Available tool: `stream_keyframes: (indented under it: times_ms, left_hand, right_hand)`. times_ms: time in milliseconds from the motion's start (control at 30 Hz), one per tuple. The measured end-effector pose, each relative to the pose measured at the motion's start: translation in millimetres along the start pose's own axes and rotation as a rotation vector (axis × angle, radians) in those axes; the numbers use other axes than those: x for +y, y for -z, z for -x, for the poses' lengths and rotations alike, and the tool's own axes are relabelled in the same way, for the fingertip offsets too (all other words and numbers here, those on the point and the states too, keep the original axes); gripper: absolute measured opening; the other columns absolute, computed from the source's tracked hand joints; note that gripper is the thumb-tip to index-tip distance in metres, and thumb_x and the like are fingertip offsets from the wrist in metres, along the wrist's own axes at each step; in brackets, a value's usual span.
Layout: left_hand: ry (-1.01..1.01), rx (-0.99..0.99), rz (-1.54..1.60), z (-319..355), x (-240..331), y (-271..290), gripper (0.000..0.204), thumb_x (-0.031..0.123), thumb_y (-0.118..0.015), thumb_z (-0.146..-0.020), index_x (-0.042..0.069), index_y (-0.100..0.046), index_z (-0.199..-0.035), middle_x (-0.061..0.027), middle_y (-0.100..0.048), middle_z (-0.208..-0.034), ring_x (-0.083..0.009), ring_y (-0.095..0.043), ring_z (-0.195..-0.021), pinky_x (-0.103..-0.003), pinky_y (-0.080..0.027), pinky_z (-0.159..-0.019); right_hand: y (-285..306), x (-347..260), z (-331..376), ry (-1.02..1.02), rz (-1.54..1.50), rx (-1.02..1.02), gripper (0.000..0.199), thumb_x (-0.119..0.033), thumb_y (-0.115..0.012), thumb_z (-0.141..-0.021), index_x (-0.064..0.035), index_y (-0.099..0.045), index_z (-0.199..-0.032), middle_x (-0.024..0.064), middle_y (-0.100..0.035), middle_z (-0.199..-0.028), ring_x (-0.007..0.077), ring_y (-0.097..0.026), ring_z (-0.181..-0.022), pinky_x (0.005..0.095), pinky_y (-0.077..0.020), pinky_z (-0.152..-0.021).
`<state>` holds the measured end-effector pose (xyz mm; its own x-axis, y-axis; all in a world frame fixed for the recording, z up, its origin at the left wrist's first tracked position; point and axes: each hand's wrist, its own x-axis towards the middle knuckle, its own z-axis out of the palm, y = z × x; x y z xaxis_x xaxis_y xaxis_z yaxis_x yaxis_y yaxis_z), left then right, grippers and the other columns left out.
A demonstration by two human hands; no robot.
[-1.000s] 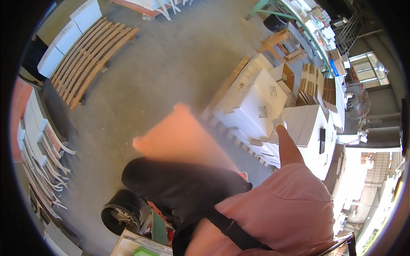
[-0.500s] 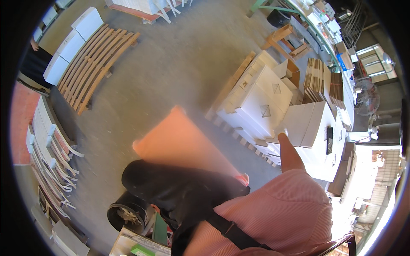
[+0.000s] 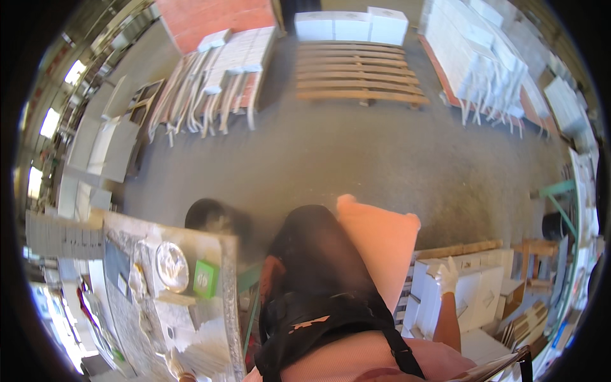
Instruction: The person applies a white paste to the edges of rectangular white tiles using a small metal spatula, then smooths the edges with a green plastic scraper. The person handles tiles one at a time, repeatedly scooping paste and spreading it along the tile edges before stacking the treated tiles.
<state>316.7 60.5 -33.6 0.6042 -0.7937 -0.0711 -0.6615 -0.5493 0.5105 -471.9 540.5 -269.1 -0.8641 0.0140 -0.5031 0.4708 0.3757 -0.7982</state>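
My right hand [image 3: 445, 275], in a pale glove, is over the stacked white boxes [image 3: 468, 296] at my right side. Its fingers look spread, with nothing visible in them; whether it touches a box I cannot tell. At the lower edge my left hand [image 3: 173, 364], also gloved, shows only in part over the worktable [image 3: 219, 267]. Near it lies a white box-like piece [image 3: 181, 325]. Farther along the tabletop are a round shiny dish-like item [image 3: 172, 266] and a small green box [image 3: 205, 279]. My left hand's fingers are too small and blurred to read.
A black bin [image 3: 213, 218] stands beyond the worktable. Ahead is a wooden pallet [image 3: 359, 73] with white boxes behind it. Strapped white stacks stand at left [image 3: 229, 57] and right [image 3: 471, 57]. An orange-pink flat surface [image 3: 382, 245] sits beside my dark-clothed leg.
My view has swung left, bringing the worktable and my left hand into sight. My right hand is still by the white boxes, which now appear lower right.
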Motion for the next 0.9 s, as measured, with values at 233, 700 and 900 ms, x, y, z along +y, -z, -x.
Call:
stream_keyframes:
  times_ms: [233, 700, 900]
  left_hand:
    - [-0.018, 0.015, 0.154, -4.5, -36.4, 3.7, 0.04, 0.036, -0.069, -0.091, 0.0, -0.072, -0.107, -0.0098, -0.067, -0.097, -0.0221, -0.063, -0.092, -0.039, -0.052, -0.086]
    - [0.024, -0.036, 0.197, 24.2, 1.1, 8.6, 0.032, 0.028, -0.07, -0.096, 0.0, -0.073, -0.111, -0.0084, -0.069, -0.103, -0.0185, -0.063, -0.09, -0.036, -0.053, -0.083]
    - [-0.017, -0.001, 0.106, 13.7, -21.2, 6.0, 0.034, 0.03, -0.069, -0.097, 0.0, -0.074, -0.112, -0.0103, -0.069, -0.103, -0.0215, -0.063, -0.093, -0.038, -0.053, -0.085]
  right_hand:
    - [-185.6, -174.9, 47.5, 0.549, 0.275, -0.254, 0.052, -0.021, -0.063, -0.098, -0.0014, -0.06, -0.147, 0.0032, -0.069, -0.09, 0.0113, -0.061, -0.078, 0.029, -0.053, -0.078]
    - [120.2, 20.2, 40.9, -0.118, 0.355, 0.527, 0.061, -0.008, -0.062, -0.098, 0.0021, -0.048, -0.156, 0.0129, -0.065, -0.134, 0.0212, -0.063, -0.117, 0.0347, -0.0502, -0.102]
    - [108.3, 78.8, 90.3, -0.364, 0.107, 0.536, 0.06, -0.008, -0.062, -0.096, 0.0024, -0.049, -0.154, 0.0147, -0.065, -0.137, 0.0225, -0.063, -0.12, 0.036, -0.049, -0.105]
